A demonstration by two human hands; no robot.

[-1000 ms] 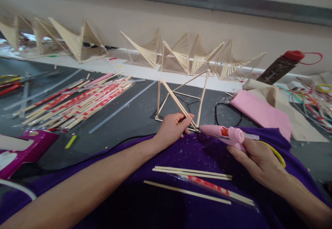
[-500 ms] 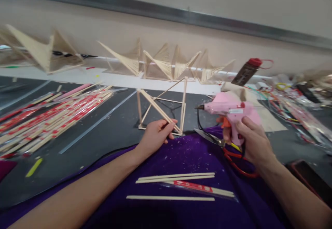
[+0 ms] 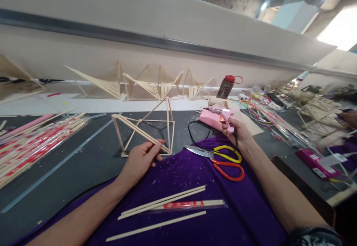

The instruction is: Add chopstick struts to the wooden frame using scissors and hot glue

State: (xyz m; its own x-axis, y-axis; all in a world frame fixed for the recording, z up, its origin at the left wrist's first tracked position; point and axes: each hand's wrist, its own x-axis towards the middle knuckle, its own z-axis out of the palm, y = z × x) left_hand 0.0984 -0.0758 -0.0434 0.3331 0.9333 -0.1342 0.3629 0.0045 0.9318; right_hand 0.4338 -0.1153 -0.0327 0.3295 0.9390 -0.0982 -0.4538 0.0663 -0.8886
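Observation:
My left hand (image 3: 142, 158) is closed, thumb and fingers pinching a slanting chopstick (image 3: 139, 129) near its lower end, at the front right corner of an open frame (image 3: 170, 138) built of chopsticks. In my right hand (image 3: 241, 136) is a pink glue gun (image 3: 229, 124), its nozzle pointing left over a pink block (image 3: 208, 119). Scissors (image 3: 205, 152) with one yellow and one red handle lie between my hands on purple cloth (image 3: 178, 179). Closer to me on the cloth are loose chopsticks (image 3: 156, 225) and a wrapped pair (image 3: 184, 204).
Finished stick models (image 3: 145, 82) with fanned surfaces line the back. Wrapped chopsticks (image 3: 41, 142) are heaped at left beside a clear strip (image 3: 58, 164). A red-capped bottle (image 3: 226, 87) stands behind the glue gun. A pink power strip (image 3: 316, 164) and another person's hand (image 3: 350, 117) are at right.
My right hand has lowered the glue gun away from me, onto or just over the pink block. The view has swung right and up. My left hand keeps its pinch on the chopstick.

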